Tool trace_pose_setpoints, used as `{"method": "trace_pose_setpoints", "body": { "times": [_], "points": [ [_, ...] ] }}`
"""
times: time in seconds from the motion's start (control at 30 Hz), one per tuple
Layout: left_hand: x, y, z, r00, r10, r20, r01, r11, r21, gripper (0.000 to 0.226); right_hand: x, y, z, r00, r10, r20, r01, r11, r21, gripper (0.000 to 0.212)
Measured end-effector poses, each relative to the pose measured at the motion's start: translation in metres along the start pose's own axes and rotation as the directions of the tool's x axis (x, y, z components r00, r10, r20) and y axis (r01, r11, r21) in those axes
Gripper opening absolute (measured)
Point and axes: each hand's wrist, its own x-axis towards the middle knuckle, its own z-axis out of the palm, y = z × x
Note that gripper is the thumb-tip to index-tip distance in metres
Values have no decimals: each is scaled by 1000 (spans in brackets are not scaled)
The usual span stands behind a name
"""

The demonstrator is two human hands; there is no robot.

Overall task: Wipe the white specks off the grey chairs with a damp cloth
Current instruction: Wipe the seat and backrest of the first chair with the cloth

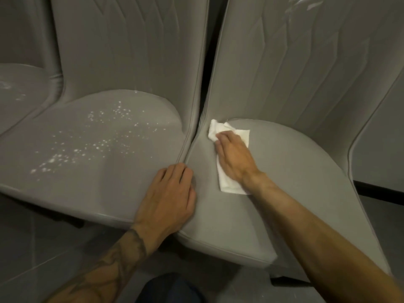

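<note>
Two grey padded chairs stand side by side. The left chair's seat (91, 167) carries a scatter of white specks (102, 136) across its middle. No specks show on the right chair's seat (295, 171). My right hand (235, 158) lies flat on a white cloth (228, 184), pressing it onto the right seat near its back left corner. The cloth sticks out past the fingertips and below the wrist. My left hand (170, 195) rests palm down at the seam where the two seats meet, holding nothing.
A third grey chair (19, 88) at the far left shows faint white marks on its seat. Another grey chair (380, 149) stands at the right edge. White smears (303, 3) mark the top of the right chair's backrest. Dark tiled floor (32, 248) lies below.
</note>
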Motion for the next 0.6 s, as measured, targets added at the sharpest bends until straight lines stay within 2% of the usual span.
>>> {"method": "trace_pose_setpoints", "body": {
  "times": [0.07,0.13,0.2,0.3,0.33,0.43,0.5,0.53,0.6],
  "points": [
    [-1,0,-2,1000,-5,7,5,1000,-7,27,-21,-16,6,991,-130,-14,130,991,34,31],
    [-1,-1,-3,1000,-6,15,6,1000,-2,29,-31,-8,1,972,-236,14,236,972,-7,28],
    [0,-1,-4,1000,-11,25,11,1000,9,28,-20,10,-8,983,-182,36,184,980,-72,26],
    [1,1,-4,999,-19,44,19,1000,0,27,1,16,-12,998,40,-45,-45,993,-106,27],
    [1,0,-4,999,-24,45,25,1000,-5,26,2,4,-9,997,38,-61,-43,994,-98,27],
    [0,-1,-2,999,-31,41,31,999,-18,23,-20,-33,9,987,-159,-25,159,987,-7,27],
    [0,-2,-1,999,-33,38,34,999,-27,23,-28,-30,6,972,-237,-5,237,971,-22,28],
    [-1,-2,-1,999,-32,40,33,999,-28,23,-25,-23,3,977,-214,4,214,975,-55,28],
    [-1,-1,-2,999,-27,46,28,999,-27,25,-11,-7,-3,997,-73,1,72,990,-125,28]
  ]
}}
